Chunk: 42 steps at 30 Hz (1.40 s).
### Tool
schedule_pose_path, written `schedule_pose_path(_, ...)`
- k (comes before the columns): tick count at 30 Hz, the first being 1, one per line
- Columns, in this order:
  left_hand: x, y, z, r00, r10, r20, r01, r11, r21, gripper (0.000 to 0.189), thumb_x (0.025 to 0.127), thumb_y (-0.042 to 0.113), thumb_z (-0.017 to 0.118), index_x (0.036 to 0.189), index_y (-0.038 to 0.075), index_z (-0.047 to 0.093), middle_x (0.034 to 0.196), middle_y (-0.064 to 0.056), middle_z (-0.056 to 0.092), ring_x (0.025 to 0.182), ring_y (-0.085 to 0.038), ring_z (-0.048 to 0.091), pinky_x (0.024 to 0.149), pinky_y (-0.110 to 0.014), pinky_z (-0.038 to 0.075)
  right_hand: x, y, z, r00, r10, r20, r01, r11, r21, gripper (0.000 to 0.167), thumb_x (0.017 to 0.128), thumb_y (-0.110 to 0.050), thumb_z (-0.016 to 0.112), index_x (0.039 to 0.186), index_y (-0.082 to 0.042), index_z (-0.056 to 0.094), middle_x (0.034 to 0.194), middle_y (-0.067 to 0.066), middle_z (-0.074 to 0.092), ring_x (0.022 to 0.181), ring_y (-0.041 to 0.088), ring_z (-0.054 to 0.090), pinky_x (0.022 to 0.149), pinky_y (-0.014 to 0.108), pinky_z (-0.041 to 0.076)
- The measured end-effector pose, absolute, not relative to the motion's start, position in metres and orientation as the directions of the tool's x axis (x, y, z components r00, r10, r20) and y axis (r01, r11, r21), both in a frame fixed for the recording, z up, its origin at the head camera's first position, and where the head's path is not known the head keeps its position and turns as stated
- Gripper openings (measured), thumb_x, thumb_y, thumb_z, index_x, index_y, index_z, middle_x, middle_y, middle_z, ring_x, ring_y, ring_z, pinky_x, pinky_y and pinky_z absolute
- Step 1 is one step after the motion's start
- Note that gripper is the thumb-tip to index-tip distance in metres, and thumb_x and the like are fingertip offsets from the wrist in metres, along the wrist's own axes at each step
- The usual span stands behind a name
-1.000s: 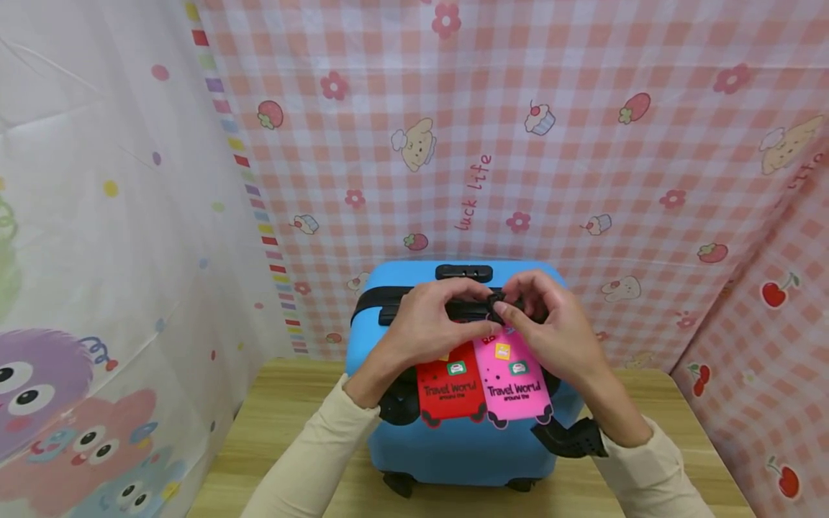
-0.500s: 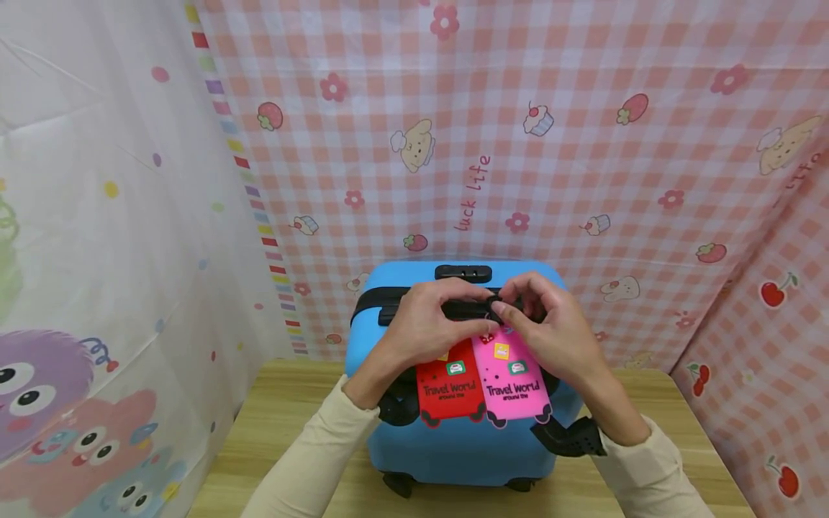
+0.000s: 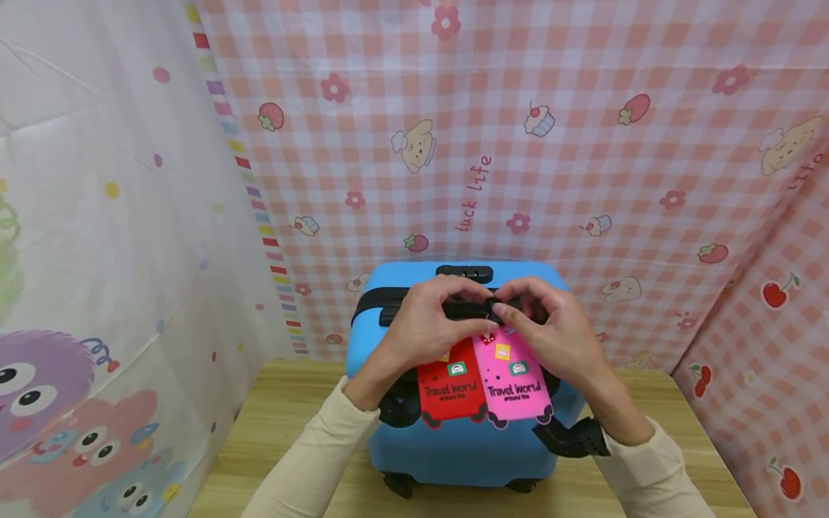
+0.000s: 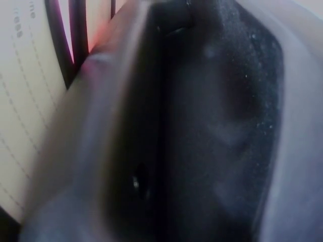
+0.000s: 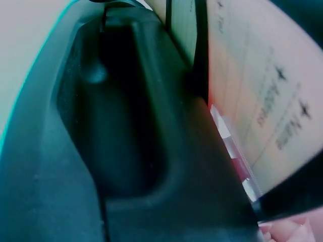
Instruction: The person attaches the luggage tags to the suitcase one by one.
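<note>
A blue suitcase (image 3: 463, 457) stands with its black top handle (image 3: 465, 311) towards me. Against its near side hang two suitcase-shaped luggage tags, a red one (image 3: 451, 396) and a pink one (image 3: 517, 392), both printed "Travel World". My left hand (image 3: 427, 320) and right hand (image 3: 553, 327) meet above the pink tag and pinch the small black tag strap (image 3: 494, 308) by the handle. Fingers hide most of that strap. In the left wrist view a lined paper card (image 4: 22, 126) shows at the left; the right wrist view has a name-and-address card (image 5: 257, 101) beside a black handle recess (image 5: 121, 126).
A black combination lock (image 3: 463, 273) sits on the suitcase's top, behind the handle. Black wheels (image 3: 398, 483) stick out below at the near side. The wooden table (image 3: 278, 424) has patterned curtains (image 3: 505, 129) behind it and at both sides.
Fingertips have shifted slightly on the black strap, and the right hand has come down a little. Suitcase and tags stay almost where they were.
</note>
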<state>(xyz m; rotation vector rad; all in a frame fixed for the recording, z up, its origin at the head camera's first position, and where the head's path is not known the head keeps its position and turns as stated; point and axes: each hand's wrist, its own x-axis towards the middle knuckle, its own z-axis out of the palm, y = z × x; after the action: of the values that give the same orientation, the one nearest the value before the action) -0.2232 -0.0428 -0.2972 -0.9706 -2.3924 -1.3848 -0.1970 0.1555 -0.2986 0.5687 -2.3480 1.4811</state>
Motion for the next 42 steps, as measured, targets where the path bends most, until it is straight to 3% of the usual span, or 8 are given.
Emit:
schedule_pose_path(18, -0.2229, -0.0422, -0.2962, -0.774, 0.442, 0.454, 0.615, 0.352, 0.706, 0.028, 0.085, 0.021, 0.08, 0.111, 0.016, 0.07, 0.101, 0.006, 0.068, 0.097, -0.006, 0.06, 0.092, -0.03, 0.05, -0.1992, 0.1552, -0.2997, -0.857, -0.155, 0.491, -0.51, 0.384, -0.77, 0.011, 0.091, -0.012, 0.072, 0.099, -0.006, 0.068, 0.065, 0.006, 0.052, 0.054, 0.016, 0.045, 0.047, 0.026, 0.039)
schedule_pose_path(27, -0.2233, -0.041, -0.2954, -0.786, 0.437, 0.436, 0.596, 0.354, 0.72, 0.023, 0.086, 0.022, 0.079, 0.106, 0.018, 0.069, 0.097, 0.008, 0.069, 0.094, -0.005, 0.061, 0.09, -0.031, 0.05, -0.1983, 0.1571, -0.3007, -0.845, -0.181, 0.504, -0.533, 0.359, -0.766, 0.005, 0.093, -0.01, 0.07, 0.096, -0.006, 0.068, 0.07, 0.007, 0.057, 0.055, 0.016, 0.048, 0.048, 0.026, 0.04)
schedule_pose_path(42, -0.2248, -0.0427, -0.2945, -0.774, 0.461, 0.434, 0.607, 0.342, 0.718, 0.015, 0.089, 0.02, 0.075, 0.103, 0.017, 0.072, 0.097, 0.007, 0.069, 0.096, -0.005, 0.06, 0.092, -0.032, 0.048, -0.1965, 0.1639, -0.3003, -0.85, -0.247, 0.464, -0.524, 0.321, -0.789, 0.01, 0.092, -0.006, 0.069, 0.101, -0.007, 0.068, 0.069, 0.008, 0.056, 0.057, 0.019, 0.051, 0.05, 0.026, 0.044)
